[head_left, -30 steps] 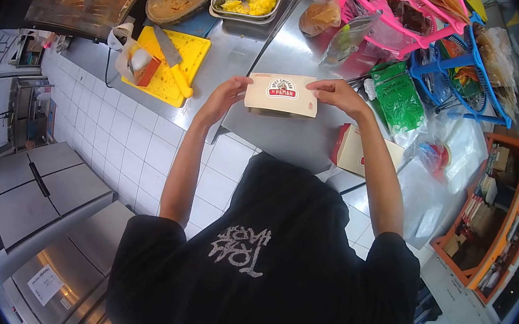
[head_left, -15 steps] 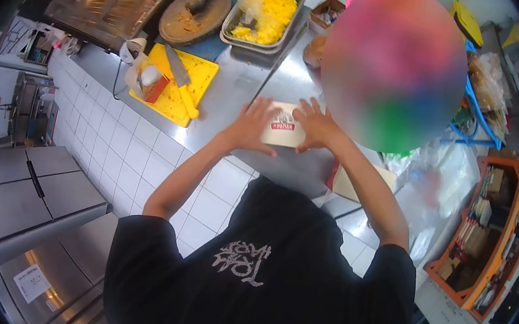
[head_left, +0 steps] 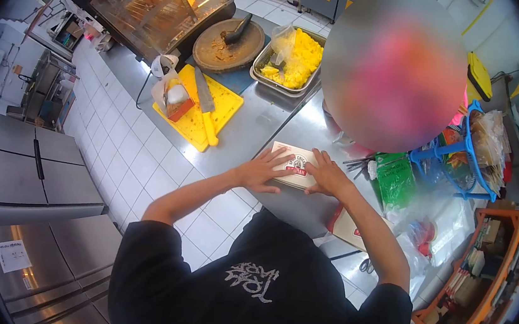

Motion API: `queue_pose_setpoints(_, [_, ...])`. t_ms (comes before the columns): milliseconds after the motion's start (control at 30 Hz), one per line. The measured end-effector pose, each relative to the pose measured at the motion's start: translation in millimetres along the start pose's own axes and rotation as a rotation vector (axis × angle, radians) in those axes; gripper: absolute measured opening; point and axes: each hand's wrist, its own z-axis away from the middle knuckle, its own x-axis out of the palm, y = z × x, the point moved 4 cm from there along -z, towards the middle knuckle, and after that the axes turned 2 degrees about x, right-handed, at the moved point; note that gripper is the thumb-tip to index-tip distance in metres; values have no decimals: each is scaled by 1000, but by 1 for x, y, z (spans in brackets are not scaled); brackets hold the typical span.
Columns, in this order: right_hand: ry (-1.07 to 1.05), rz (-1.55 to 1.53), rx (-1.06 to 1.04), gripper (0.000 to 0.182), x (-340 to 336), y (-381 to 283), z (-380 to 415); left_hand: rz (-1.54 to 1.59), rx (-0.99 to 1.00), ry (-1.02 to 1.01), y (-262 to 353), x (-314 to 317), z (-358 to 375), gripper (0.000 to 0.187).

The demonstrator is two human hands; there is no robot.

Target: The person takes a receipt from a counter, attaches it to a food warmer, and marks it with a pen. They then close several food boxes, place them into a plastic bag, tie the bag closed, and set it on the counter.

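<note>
A small cream box (head_left: 290,153) with a red printed logo lies on the steel counter in front of me. My left hand (head_left: 263,170) rests on its left side, fingers spread across the lid. On the right side lies my right hand (head_left: 329,177), also with fingers apart and their tips over the lid. Another cream box with a red side (head_left: 348,229) is partly hidden under my right forearm. Whether anything is inside the boxes cannot be seen.
On the left, a yellow cutting board (head_left: 179,115) bears a knife (head_left: 205,102) and an opened box of food (head_left: 177,99). Behind are a stone mortar (head_left: 219,60) and a tray of yellow food (head_left: 302,59). A blurred person (head_left: 396,69) stands opposite. Scissors (head_left: 367,265) lie at right.
The view has shifted, so the counter things appear lower and further right. Both hands stay on the box, with the left hand's fingers now further over its lid.
</note>
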Motion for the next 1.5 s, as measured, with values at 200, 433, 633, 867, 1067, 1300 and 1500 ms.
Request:
queue_pose_setpoints(200, [-90,133,214,89,12,-11,-11,185,-247,460,-14,37,2,75])
queue_pose_setpoints(433, [148,-5,87,80,-51,-16,53,646,-433,694,21,36,-15,76])
queue_pose_setpoints(633, [202,-112,286,68,-113,-32,210,490,-174,531,143,-18,-74,73])
queue_pose_setpoints(867, [355,-81,506,63,-20,-18,305,514,17,164,191,44,-111,70])
queue_pose_setpoints(1067, [717,-506,780,39,-16,-10,402,701,-172,0,204,28,-114,58])
queue_pose_setpoints(1300, [1241,-619,1287,19,70,119,576,452,-258,101,214,19,-123,50])
queue_pose_setpoints(1500, [564,-104,1495,61,97,221,579,324,-400,209,232,1,-146,50])
